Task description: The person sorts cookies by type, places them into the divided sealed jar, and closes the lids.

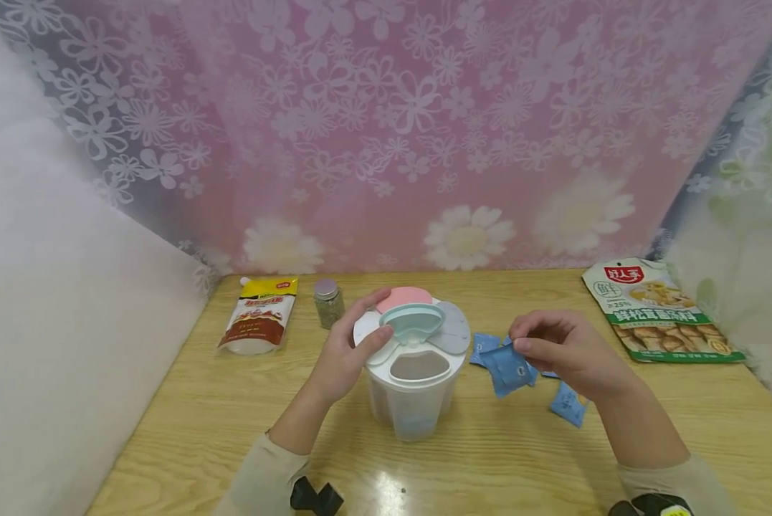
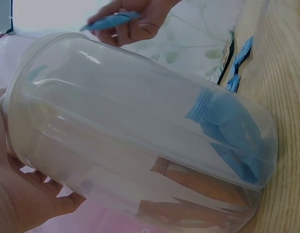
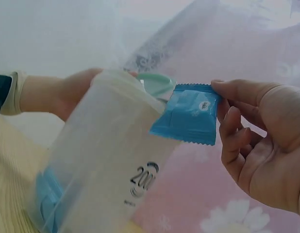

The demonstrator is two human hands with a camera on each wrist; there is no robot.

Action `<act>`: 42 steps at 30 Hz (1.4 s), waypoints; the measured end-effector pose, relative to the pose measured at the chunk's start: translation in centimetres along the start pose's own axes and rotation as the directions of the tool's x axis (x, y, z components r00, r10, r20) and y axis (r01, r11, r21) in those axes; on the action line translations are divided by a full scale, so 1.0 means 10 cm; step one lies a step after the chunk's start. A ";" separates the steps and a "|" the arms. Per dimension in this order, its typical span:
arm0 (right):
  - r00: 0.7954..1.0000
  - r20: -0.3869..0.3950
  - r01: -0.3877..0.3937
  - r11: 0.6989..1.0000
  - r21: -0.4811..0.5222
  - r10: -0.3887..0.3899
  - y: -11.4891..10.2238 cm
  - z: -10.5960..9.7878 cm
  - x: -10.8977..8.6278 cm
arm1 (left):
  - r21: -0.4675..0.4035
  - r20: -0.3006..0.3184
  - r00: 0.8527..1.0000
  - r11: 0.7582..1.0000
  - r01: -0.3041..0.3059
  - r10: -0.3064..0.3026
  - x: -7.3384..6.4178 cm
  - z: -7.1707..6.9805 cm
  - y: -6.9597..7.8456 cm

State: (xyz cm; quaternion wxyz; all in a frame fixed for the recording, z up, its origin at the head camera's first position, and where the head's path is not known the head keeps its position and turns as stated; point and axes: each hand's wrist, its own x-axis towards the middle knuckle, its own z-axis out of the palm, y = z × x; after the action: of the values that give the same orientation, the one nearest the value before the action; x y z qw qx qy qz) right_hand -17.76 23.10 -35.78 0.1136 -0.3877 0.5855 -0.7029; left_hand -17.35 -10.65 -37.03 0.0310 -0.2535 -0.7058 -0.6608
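Note:
A clear lidded canister (image 1: 414, 412) with separate compartments stands upright on the table. My left hand (image 1: 343, 351) grips its white top at the left, thumb beside the raised green flap (image 1: 414, 322). The front compartment is uncovered. Blue packets (image 2: 230, 131) lie at the bottom of one compartment, and brownish packets (image 2: 203, 187) in another. To the right of the canister, my right hand (image 1: 569, 351) pinches a small blue sealed packet (image 3: 189, 114) by its edge between thumb and fingers, above the table. Several more blue packets (image 1: 569, 405) lie beneath and beside that hand.
A white, yellow and brown spouted pouch (image 1: 259, 319) and a small spice jar (image 1: 329, 304) stand at the back left. A large green and white food bag (image 1: 663, 312) leans at the back right. Flowered cloth (image 1: 418, 143) hangs behind the wooden table (image 1: 231, 430).

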 end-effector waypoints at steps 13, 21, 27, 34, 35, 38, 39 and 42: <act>0.986 -0.157 0.066 0.997 0.026 -0.061 -0.21 0.47 0.35 | 0.000 -0.003 1.000 1.000 -0.003 0.003 0.00 0.00 -0.01; 0.954 -0.290 0.043 0.991 -0.131 -0.079 -0.21 0.84 0.52 | 0.014 -0.004 1.000 1.000 -0.006 0.006 0.00 0.00 -0.01; 0.954 -0.292 -0.022 0.953 -0.303 -0.071 -0.11 0.96 0.51 | 0.023 0.002 1.000 1.000 0.011 -0.011 0.01 0.01 -0.01; 0.964 -0.254 -0.007 0.946 -0.325 -0.081 -0.04 0.92 0.47 | 0.008 0.001 1.000 1.000 0.017 -0.017 0.01 0.01 -0.01; 0.964 -0.257 -0.012 0.948 -0.317 -0.074 -0.03 0.90 0.47 | 0.007 0.000 1.000 1.000 0.016 -0.016 0.01 0.01 -0.01; 0.962 -0.272 -0.047 0.956 -0.291 -0.036 -0.03 0.86 0.45 | 0.009 -0.004 1.000 1.000 0.018 -0.018 0.00 0.01 -0.01; 0.961 -0.277 -0.059 0.957 -0.284 -0.023 -0.03 0.84 0.44 | 0.009 -0.005 1.000 1.000 0.018 -0.018 0.00 0.01 -0.01; 0.961 -0.277 -0.075 0.963 -0.259 0.001 -0.02 0.78 0.42 | 0.011 -0.006 1.000 1.000 0.015 -0.015 0.00 0.01 -0.01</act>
State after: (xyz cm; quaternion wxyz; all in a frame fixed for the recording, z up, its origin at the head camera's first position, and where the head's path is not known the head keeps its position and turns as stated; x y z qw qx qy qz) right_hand -15.20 14.84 -33.80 -0.0083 -0.2870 0.6923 -0.6620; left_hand -17.37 -10.53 -37.10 0.0296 -0.2463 -0.7113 -0.6576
